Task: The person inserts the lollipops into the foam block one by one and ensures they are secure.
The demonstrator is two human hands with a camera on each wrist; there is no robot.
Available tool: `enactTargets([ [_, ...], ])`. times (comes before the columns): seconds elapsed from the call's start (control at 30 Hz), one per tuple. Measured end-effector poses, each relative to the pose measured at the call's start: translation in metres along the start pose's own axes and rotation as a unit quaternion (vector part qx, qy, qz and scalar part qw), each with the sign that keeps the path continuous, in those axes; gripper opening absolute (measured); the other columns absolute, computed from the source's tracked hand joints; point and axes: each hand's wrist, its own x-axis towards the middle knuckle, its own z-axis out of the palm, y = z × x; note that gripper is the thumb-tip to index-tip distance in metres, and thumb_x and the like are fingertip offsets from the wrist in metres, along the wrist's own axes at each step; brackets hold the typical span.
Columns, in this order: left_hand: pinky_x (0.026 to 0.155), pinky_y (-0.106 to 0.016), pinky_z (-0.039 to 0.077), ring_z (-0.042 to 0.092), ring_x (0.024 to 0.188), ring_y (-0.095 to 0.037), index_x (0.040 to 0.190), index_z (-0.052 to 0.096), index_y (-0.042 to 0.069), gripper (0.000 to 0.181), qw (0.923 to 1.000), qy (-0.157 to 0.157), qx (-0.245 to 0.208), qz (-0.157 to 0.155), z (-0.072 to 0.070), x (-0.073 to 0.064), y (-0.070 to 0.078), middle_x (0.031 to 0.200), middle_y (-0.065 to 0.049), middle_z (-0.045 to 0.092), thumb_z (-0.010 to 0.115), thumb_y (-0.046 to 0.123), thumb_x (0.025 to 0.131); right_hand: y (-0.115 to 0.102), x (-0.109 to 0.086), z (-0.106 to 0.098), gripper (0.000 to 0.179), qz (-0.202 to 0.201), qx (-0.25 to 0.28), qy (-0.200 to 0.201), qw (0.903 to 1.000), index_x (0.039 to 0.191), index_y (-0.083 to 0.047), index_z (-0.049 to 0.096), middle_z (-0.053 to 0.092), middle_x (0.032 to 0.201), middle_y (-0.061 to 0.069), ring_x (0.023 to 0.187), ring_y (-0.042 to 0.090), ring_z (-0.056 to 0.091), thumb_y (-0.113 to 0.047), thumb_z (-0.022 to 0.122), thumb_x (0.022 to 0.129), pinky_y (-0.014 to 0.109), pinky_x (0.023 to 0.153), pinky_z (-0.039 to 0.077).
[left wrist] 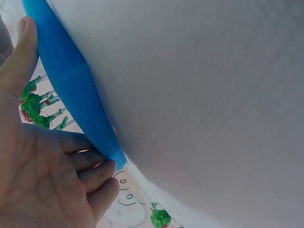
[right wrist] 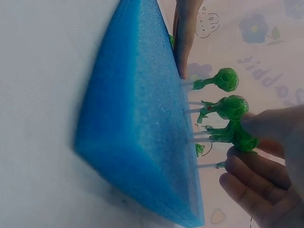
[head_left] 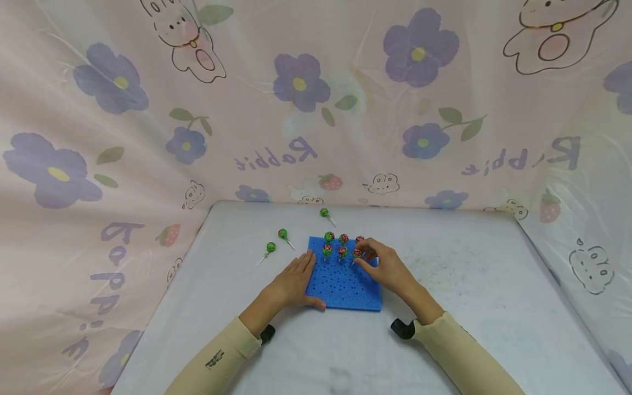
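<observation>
Up toward the board's far right corner stood the lollipop (head_left: pixel 357 253) of the moment, the right-hand one of the nearer row, head up, its long axis running down toward the dotted blue foam board (head_left: pixel 345 303)! The right hand (head_left: pixel 390 270) had it, thumb and fingers clamped on the candy head from the right, so the foam lay straight below those fingers along the line of the stick, and everything turned on that upright line. How deep the tip sat, I couldn't tell. The right was clearly the nearer hand; across the way, the left hand (head_left: pixel 291 284) lay along the board's left edge, its fingers straight and side by side, thumb spread out at the near corner, no candy in its hold. Five standing lollipops (head_left: pixel 343 251) kept company: two alongside in the nearer row, three behind, the farthest right partly screened by the right hand. And out on the white desk (head_left: pixel 469 274), three loose lollipops (head_left: pixel 271 247) lay on their sides, two to the board's left, one past its far edge, with a flowered curtain (head_left: pixel 237 115) behind it all.
</observation>
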Motion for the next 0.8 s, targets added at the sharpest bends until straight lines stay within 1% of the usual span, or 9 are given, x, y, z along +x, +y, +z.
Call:
enactTargets([
  [0.37, 0.134, -0.047, 0.020, 0.016, 0.166, -0.036, 0.170, 0.019, -0.002, 0.130, 1.0000, 0.003, 0.001, 0.001, -0.0007, 0.0000, 0.0006, 0.179, -0.020, 0.013, 0.082, 0.070, 0.082, -0.0027, -0.0007, -0.0017, 0.035, -0.005, -0.007, 0.004, 1.0000, 0.128, -0.006, 0.066, 0.074, 0.113, 0.003, 0.092, 0.015, 0.071, -0.008, 0.082, 0.097, 0.042, 0.084, 0.064],
  [0.47, 0.134, -0.046, 0.019, 0.015, 0.166, -0.036, 0.170, 0.018, -0.002, 0.130, 1.0000, 0.001, 0.003, 0.000, -0.0006, 0.0001, 0.0007, 0.179, -0.020, 0.013, 0.082, 0.071, 0.082, -0.0028, -0.0015, -0.0023, 0.036, -0.008, -0.013, 0.011, 0.9998, 0.128, -0.007, 0.066, 0.074, 0.114, 0.004, 0.093, 0.018, 0.071, -0.009, 0.082, 0.097, 0.042, 0.084, 0.064],
  [0.63, 0.134, -0.047, 0.019, 0.015, 0.166, -0.036, 0.170, 0.018, -0.002, 0.131, 1.0000, -0.001, 0.005, 0.000, -0.0004, 0.0004, 0.0004, 0.179, -0.020, 0.012, 0.081, 0.071, 0.082, -0.0018, -0.0030, -0.0042, 0.037, -0.012, -0.020, 0.028, 0.9993, 0.129, -0.004, 0.066, 0.073, 0.116, 0.011, 0.096, 0.028, 0.071, -0.010, 0.082, 0.096, 0.046, 0.085, 0.064],
  [0.7, 0.134, -0.046, 0.018, 0.014, 0.166, -0.035, 0.170, 0.017, -0.002, 0.131, 1.0000, -0.002, 0.006, -0.001, -0.0003, 0.0007, 0.0003, 0.179, -0.019, 0.011, 0.081, 0.071, 0.083, -0.0014, -0.0042, -0.0057, 0.037, -0.015, -0.021, 0.028, 0.9993, 0.129, -0.002, 0.066, 0.073, 0.116, 0.015, 0.095, 0.030, 0.071, -0.009, 0.082, 0.096, 0.048, 0.084, 0.064],
  [0.8, 0.134, -0.046, 0.017, 0.014, 0.166, -0.035, 0.170, 0.016, -0.002, 0.131, 1.0000, -0.001, 0.008, 0.000, 0.0003, 0.0015, -0.0002, 0.179, -0.019, 0.011, 0.080, 0.072, 0.083, -0.0002, -0.0071, -0.0081, 0.037, -0.017, -0.026, 0.025, 0.9992, 0.128, 0.000, 0.066, 0.073, 0.116, 0.018, 0.095, 0.029, 0.071, -0.009, 0.082, 0.096, 0.049, 0.084, 0.064],
])
